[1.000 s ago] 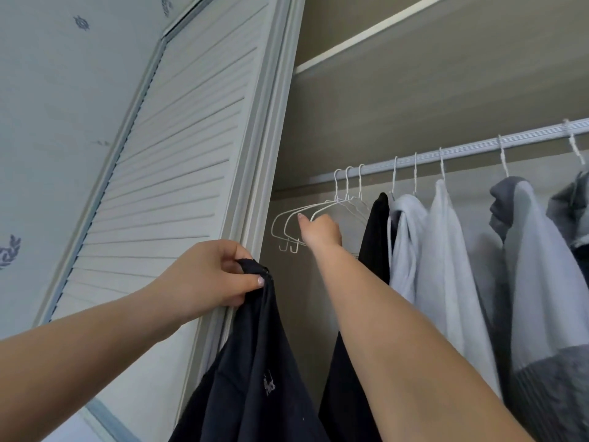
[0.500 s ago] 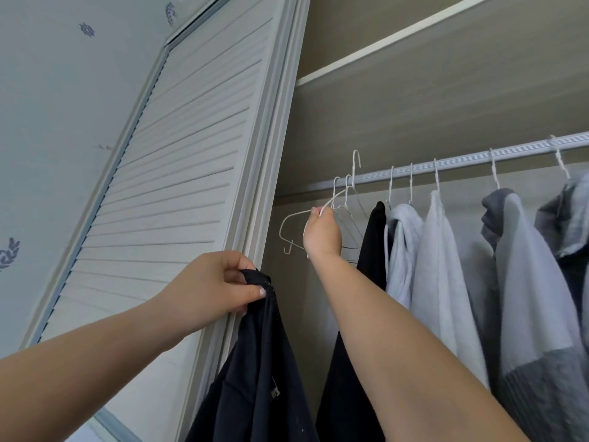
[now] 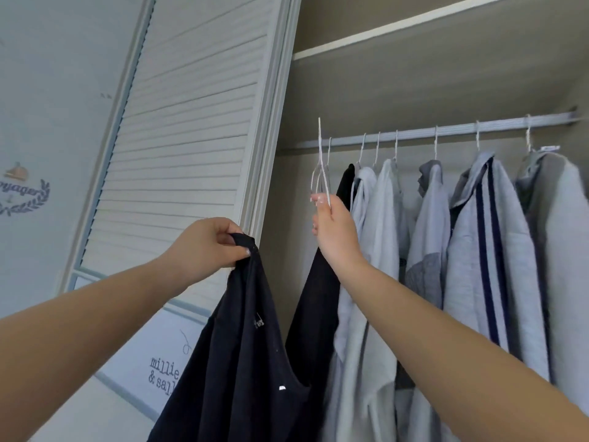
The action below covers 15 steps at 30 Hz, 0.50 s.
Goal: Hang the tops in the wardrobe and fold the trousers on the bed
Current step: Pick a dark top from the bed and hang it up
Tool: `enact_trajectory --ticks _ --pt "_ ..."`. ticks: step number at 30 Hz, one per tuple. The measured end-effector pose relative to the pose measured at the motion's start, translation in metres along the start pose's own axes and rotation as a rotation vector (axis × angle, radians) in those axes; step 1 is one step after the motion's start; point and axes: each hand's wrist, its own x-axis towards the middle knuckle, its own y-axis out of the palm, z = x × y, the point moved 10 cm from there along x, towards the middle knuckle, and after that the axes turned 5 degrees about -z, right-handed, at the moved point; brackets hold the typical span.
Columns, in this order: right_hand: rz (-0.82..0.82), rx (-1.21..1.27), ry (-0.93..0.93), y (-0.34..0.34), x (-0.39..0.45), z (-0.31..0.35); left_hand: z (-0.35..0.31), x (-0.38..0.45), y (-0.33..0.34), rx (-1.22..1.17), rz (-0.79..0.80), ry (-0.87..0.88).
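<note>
While left hand (image 3: pixel 204 247) pinches one black cotton top (image 3: pixel 242 346) hanging down near-left, right hand (image 3: pixel 334 231) grips one white wire hanger (image 3: pixel 320 167), upright, hook up, beside rail (image 3: pixel 446 133); seven tops hung.

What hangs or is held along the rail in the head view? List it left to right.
Louvred door → left hand gripping the black top → right hand holding a white wire hanger → black hung garment → striped grey top.
</note>
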Motion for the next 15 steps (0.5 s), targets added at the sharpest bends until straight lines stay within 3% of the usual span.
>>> enact_trajectory --ticks 7,15 --pt "-0.056 0.282 0.125 -0.082 -0.1 0.06 -0.028 -0.064 -0.029 -0.004 0.032 -0.023" --pt "-0.058 0.645 0.377 -0.149 -0.186 0.065 -0.031 -0.111 -0.037 -0.005 0.068 -0.07"
